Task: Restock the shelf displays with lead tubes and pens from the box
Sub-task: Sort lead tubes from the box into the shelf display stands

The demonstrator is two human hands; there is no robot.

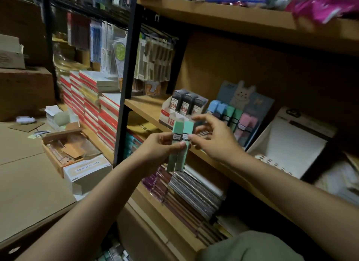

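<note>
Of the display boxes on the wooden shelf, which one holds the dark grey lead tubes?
The white and red cardboard display box, leftmost on the shelf, holds the dark grey lead tubes. The rabbit-topped display beside it holds pastel blue, green and pink ones.

Both bare arms reach forward, left grip (162,146) clamped by thumb, right grip (210,136) loosely spread beside it.
</note>
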